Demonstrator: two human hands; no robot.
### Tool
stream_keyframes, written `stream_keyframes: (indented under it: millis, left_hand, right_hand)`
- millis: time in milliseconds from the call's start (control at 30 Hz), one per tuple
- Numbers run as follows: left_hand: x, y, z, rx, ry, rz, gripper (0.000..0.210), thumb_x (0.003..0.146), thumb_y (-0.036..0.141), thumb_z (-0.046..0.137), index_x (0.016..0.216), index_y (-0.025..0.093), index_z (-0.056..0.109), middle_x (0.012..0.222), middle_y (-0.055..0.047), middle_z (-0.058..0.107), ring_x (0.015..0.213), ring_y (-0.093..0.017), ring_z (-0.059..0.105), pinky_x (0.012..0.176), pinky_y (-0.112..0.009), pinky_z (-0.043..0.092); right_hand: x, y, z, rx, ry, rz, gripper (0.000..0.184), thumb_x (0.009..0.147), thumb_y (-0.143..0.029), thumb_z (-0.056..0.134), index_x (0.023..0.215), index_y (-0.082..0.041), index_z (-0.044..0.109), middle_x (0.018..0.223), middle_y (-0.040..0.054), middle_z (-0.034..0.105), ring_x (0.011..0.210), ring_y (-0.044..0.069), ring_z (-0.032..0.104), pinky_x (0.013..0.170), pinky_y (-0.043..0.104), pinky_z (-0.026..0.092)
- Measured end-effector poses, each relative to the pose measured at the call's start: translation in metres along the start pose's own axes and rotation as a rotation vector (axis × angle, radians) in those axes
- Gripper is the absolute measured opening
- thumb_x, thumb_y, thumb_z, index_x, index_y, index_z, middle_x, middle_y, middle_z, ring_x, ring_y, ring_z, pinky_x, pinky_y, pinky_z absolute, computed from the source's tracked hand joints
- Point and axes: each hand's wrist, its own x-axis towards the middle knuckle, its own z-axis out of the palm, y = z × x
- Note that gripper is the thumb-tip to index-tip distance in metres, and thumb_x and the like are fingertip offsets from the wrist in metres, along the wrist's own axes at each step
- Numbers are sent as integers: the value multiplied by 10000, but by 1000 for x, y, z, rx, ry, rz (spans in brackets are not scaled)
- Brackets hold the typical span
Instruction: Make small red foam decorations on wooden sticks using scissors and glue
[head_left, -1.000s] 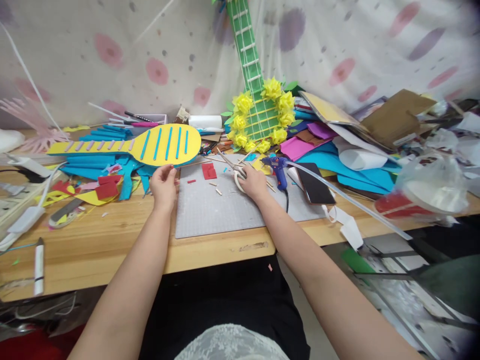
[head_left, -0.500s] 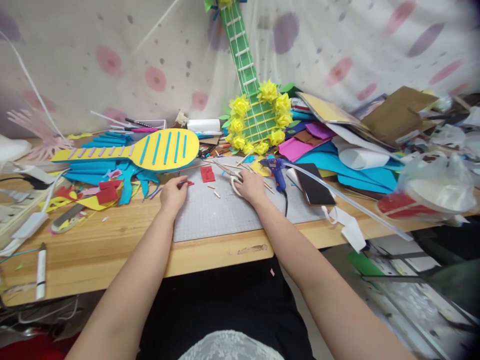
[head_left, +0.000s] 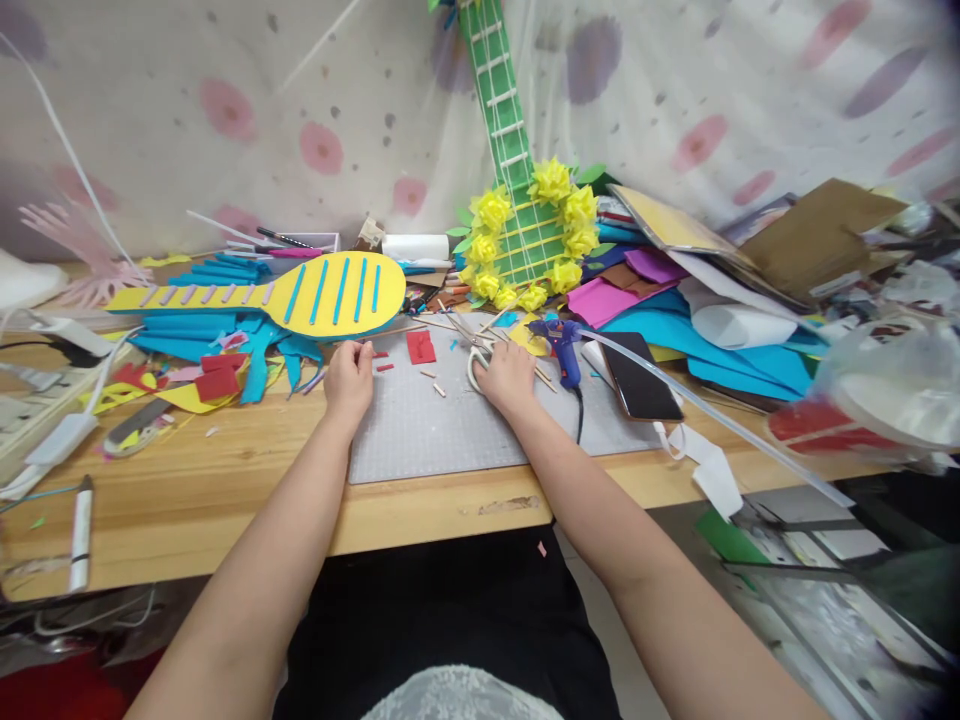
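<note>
My left hand [head_left: 350, 382] is closed at the left edge of the grey cutting mat [head_left: 420, 440], its fingertips pressed together; what they hold, if anything, is too small to make out. Just right of those fingertips lie small red strips [head_left: 385, 367]. A red paper piece [head_left: 421, 347] lies flat between my hands. White-handled scissors [head_left: 475, 368] rest on the mat with their blades pointing away and to the left, and my right hand [head_left: 510, 377] is closed over their handle. Short pale stick pieces [head_left: 439, 390] lie between my hands.
A yellow paper guitar shape [head_left: 337, 318] lies at the left; a green one with yellow flowers [head_left: 523, 245] leans at the back. Right of my hand are a blue glue gun [head_left: 565, 362] and a phone [head_left: 645, 385]. Blue paper [head_left: 735, 360], a bagged tub [head_left: 847, 430] and a marker [head_left: 81, 535] lie around.
The red strips that were at my left fingertips now lie on the mat beside them. My right hand stays on the scissors. The whole view has shifted slightly.
</note>
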Motion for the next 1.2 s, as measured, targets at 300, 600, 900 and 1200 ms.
stream_keyframes:
  millis: [300, 600, 900, 1200]
  left_hand:
    - [-10, -3, 3, 75, -6, 104, 135, 812, 238, 431, 742, 194, 538, 816, -68, 590, 832, -212, 521, 760, -324, 367]
    - [-6, -3, -1, -10, 46, 40, 188, 812, 326, 451, 726, 189, 547, 764, -63, 599, 771, -205, 537, 723, -322, 380]
    - [-13, 8, 1, 71, 80, 79, 139, 838, 219, 400, 879, 198, 531, 879, -72, 619, 891, -228, 528, 814, -363, 318]
    - [-13, 13, 1, -15, 125, 58, 187, 839, 297, 417, 698, 201, 493, 721, -44, 595, 762, -194, 531, 774, -327, 326]
  right_hand:
    - [-2, -2, -4, -10, -8, 52, 387, 798, -411, 441, 956, -69, 527, 976, 199, 584, 939, 299, 522, 784, 389, 343]
    - [-3, 5, -8, 93, -16, 24, 297, 700, -341, 533, 918, -141, 513, 936, 142, 586, 913, 270, 518, 778, 362, 366]
    - [9, -10, -12, 490, -20, -62, 176, 776, -265, 466, 830, -172, 606, 846, 53, 622, 823, 172, 547, 756, 290, 404]
    - [52, -71, 4, 381, -360, -178, 240, 724, -361, 583, 892, -205, 651, 893, 38, 666, 803, 172, 587, 719, 275, 427]
